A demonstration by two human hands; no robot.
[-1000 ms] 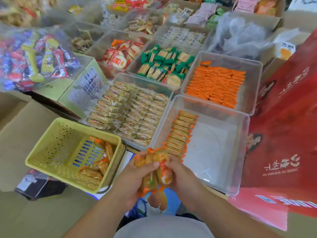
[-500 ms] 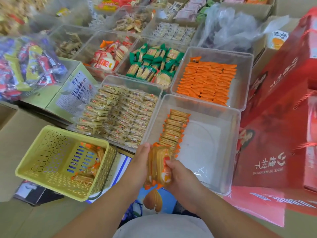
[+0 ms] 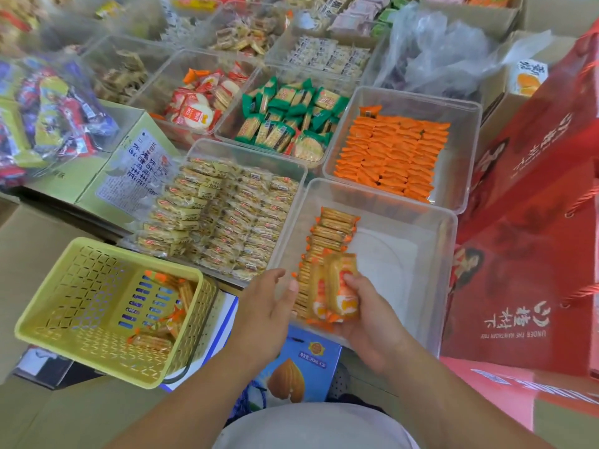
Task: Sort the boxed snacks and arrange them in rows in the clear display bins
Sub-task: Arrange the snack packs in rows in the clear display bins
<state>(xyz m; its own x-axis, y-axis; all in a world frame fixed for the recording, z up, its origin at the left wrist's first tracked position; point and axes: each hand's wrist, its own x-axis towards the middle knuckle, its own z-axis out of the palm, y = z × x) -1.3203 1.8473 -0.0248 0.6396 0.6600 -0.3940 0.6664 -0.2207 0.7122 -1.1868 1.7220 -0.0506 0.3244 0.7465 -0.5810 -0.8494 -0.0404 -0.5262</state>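
Head view: the right hand [image 3: 366, 322] had its grip clamped on a small stack of orange-wrapped cracker packs [image 3: 337, 286], held upright over the near-left corner of the nearest clear bin [image 3: 449, 241]. The stack sat at the near end of the single row of matching packs [image 3: 329, 234] along that bin's left wall. The left hand [image 3: 262, 306] grip was apart, fingers loose, holding nothing, thumb just beside the stack. To the left, a yellow basket [image 3: 64, 286] held a few spare packs [image 3: 152, 340] of the same kind.
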